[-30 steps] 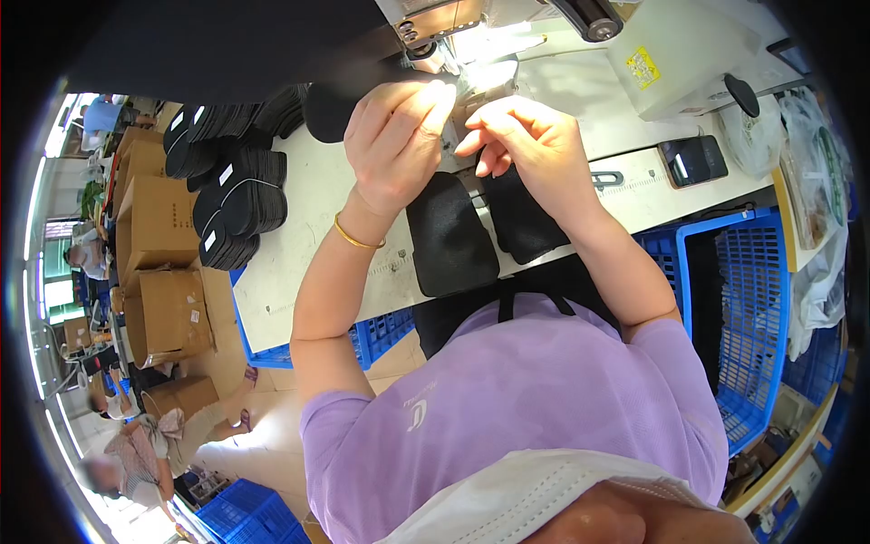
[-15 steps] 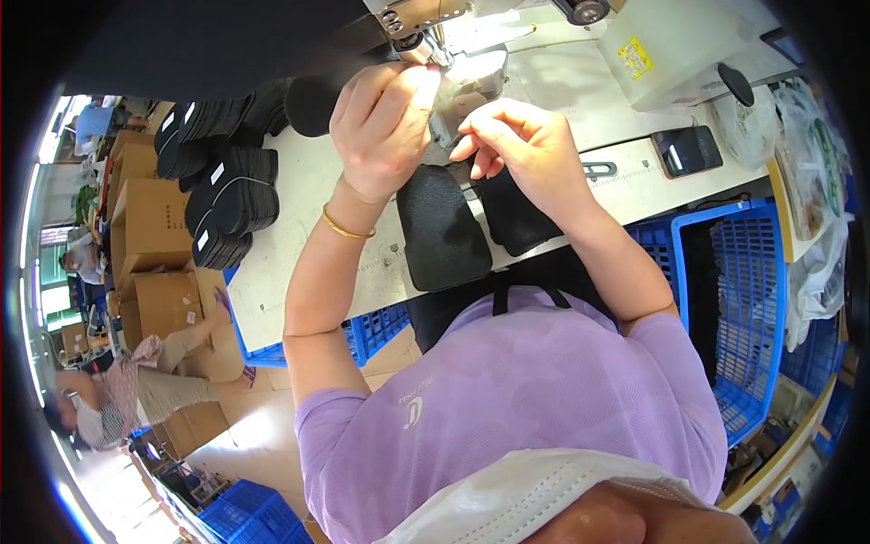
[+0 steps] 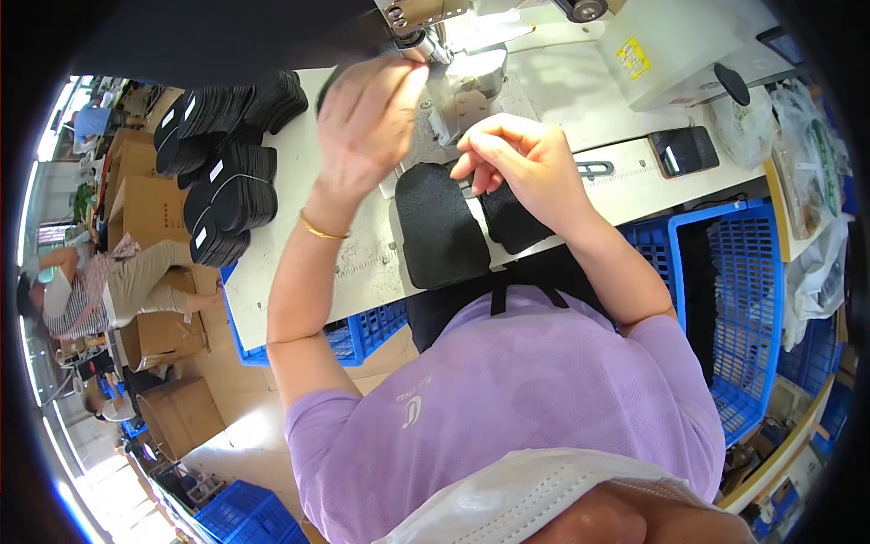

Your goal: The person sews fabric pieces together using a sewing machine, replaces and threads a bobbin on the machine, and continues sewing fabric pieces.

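My left hand [image 3: 367,118] is raised beside the head of the sewing machine [image 3: 417,41], its fingers bent and close together. Anything between those fingertips is hidden. A dark rounded edge [image 3: 324,88] shows behind this hand. My right hand [image 3: 524,163] is held above the front of the table, thumb and forefinger together and the other fingers curled; I cannot make out anything in the pinch. Below the hands, a black rounded fabric piece [image 3: 441,227] lies at the table edge. Next to it is another black piece [image 3: 517,218], partly covered by my right hand.
Banded stacks of black pieces [image 3: 231,190] stand on the left of the white table [image 3: 299,172]. A phone [image 3: 684,150] lies on the right. Blue crates [image 3: 743,308] stand below the table. Cardboard boxes [image 3: 149,213] and a person [image 3: 118,286] are at the far left.
My left hand has moved left, slightly away from the needle area. The dark rounded piece behind it has shifted right. My right hand has barely moved. The person at far left has changed position.
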Available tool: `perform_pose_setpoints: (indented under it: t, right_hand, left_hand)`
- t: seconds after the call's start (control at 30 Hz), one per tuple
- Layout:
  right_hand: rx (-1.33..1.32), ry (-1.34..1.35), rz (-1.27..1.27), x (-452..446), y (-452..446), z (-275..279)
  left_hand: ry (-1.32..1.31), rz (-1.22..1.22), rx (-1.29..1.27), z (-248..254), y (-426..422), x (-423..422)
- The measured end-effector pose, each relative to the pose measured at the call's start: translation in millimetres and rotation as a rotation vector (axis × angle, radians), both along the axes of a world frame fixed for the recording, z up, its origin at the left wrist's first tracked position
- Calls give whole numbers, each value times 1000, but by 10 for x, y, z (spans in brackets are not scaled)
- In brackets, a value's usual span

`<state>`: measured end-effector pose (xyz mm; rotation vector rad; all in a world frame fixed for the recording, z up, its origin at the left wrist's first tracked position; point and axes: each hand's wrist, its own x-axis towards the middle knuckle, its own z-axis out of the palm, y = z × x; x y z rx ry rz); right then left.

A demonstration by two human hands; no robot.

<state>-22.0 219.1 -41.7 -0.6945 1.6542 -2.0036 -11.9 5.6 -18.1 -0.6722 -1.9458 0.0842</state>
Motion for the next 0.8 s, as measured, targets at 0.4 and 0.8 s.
perform_pose_setpoints:
  t: [0.4, 0.8]
  right_hand:
    - [-160, -75, 57, 242, -122, -26]
    - [-147, 32, -42, 213, -108, 40]
  left_hand:
    - [-311, 173, 37, 255, 409, 638]
    - [-134, 182, 14, 105, 573, 506]
